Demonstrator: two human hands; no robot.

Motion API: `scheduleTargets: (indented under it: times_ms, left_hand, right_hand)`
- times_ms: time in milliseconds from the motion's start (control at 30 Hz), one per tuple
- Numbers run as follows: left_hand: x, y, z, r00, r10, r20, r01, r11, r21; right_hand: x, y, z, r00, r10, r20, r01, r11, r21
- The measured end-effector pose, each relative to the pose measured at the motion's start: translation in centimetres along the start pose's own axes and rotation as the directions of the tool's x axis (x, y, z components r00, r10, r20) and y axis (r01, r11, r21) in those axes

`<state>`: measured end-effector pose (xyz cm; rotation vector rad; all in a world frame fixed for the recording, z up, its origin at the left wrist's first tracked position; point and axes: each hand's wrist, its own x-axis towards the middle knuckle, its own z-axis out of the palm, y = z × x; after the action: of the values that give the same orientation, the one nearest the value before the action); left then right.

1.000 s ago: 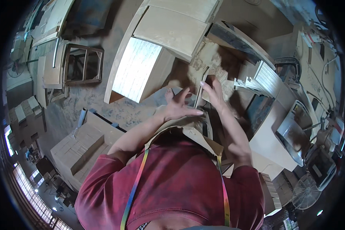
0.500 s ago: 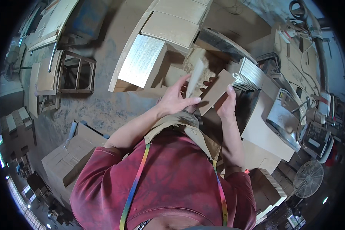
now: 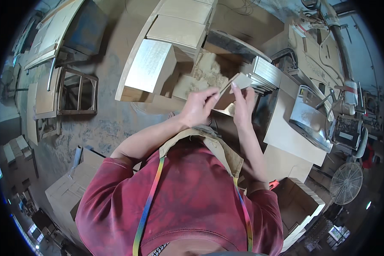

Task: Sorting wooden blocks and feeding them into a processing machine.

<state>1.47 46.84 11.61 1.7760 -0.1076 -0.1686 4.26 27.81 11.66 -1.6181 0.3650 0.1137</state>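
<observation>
Just ahead of my chest, over the dusty workshop floor (image 3: pixel 94 128), both my hands meet on a small thin wooden panel (image 3: pixel 232 91). My left hand (image 3: pixel 198 109) has its fingers (image 3: pixel 209 94) curled and pressed onto the panel's near left edge, and my right hand (image 3: pixel 243 109) stands its fingers (image 3: pixel 236 91) upright against the panel's right side, so the piece is clamped between the two hands and held tilted in the air, clear of any surface. From this angle I cannot quite tell whether it is a single panel or two thin ones held together. Beyond the panel lies a rough board with a mottled grain (image 3: pixel 211 70), and to its left a larger pale board (image 3: pixel 149 66) leans on a long low frame. Just to the right of my hands sits a stack of thin wooden sheets (image 3: pixel 264 74), their edges fanned toward me. Further right is a light-coloured table (image 3: pixel 286 132), and on its far corner a grey metal machine (image 3: pixel 309 117). A floor fan (image 3: pixel 345 183) stands at the lower right. An open wooden frame (image 3: pixel 77 91) rests on the floor well off to my left, and stacked boxes (image 3: pixel 62 194) sit by my left elbow.
</observation>
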Motion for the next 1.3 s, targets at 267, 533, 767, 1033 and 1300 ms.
scheduleTargets:
  times_ms: [267, 533, 767, 1033, 1300]
  left_hand:
    - [0.0, 1.1, 0.8, 0.983, 0.169, 0.065, -0.162, 0.981, -0.111]
    - [-0.8, 2.5, -0.2, 0.958, 0.285, 0.029, -0.286, 0.944, 0.167]
    - [-2.9, 7.6, -8.8, 0.964, 0.054, -0.261, 0.015, 0.967, 0.255]
    - [-1.5, 5.9, -16.1, 0.92, 0.083, -0.383, 0.142, 0.84, 0.524]
    - [-2.8, 4.4, -16.7, 0.901, 0.411, -0.139, -0.091, 0.493, 0.865]
  right_hand:
    - [0.9, 2.6, 1.5, 0.996, -0.05, 0.068, 0.02, 0.919, 0.394]
    - [1.1, -0.8, 1.4, 0.968, -0.154, 0.199, 0.104, 0.965, 0.24]
    - [2.4, -5.2, 4.0, 0.851, -0.153, 0.503, 0.009, 0.961, 0.277]
    - [4.1, -7.3, 11.1, 0.752, 0.015, 0.659, -0.11, 0.989, 0.103]
    - [4.6, -7.5, 12.1, 0.741, -0.225, 0.633, 0.549, 0.747, -0.377]
